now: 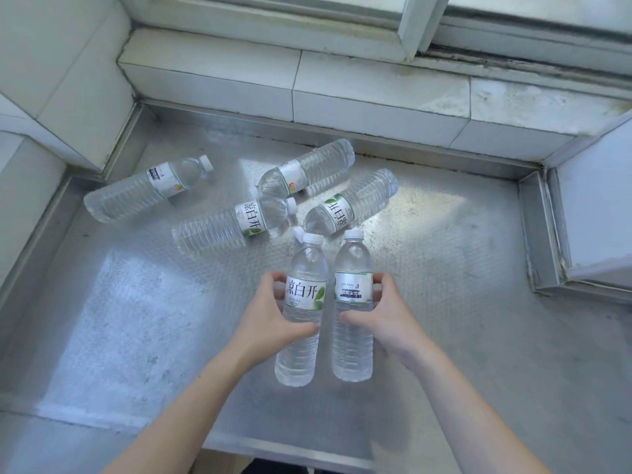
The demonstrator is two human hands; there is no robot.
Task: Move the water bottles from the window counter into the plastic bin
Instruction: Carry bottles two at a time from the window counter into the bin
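My left hand (270, 313) grips a clear water bottle (301, 350) with a white cap and a green-leaf label, held above the steel window counter (444, 268). Right beside it, my right hand (386, 313) grips a second water bottle (353, 350), its label showing small print. The two held bottles almost touch and point caps away from me. Several more water bottles lie on their sides farther back on the counter: one at far left (136, 189), one in the middle (225, 227), one behind it (311, 169), and one to the right (355, 203). No plastic bin is in view.
A tiled window ledge (342, 94) and window frame (420, 25) run along the back. Tiled walls (61, 80) close the left side, and a white block (598, 206) stands at the right. The counter's front edge (239, 443) is near my forearms.
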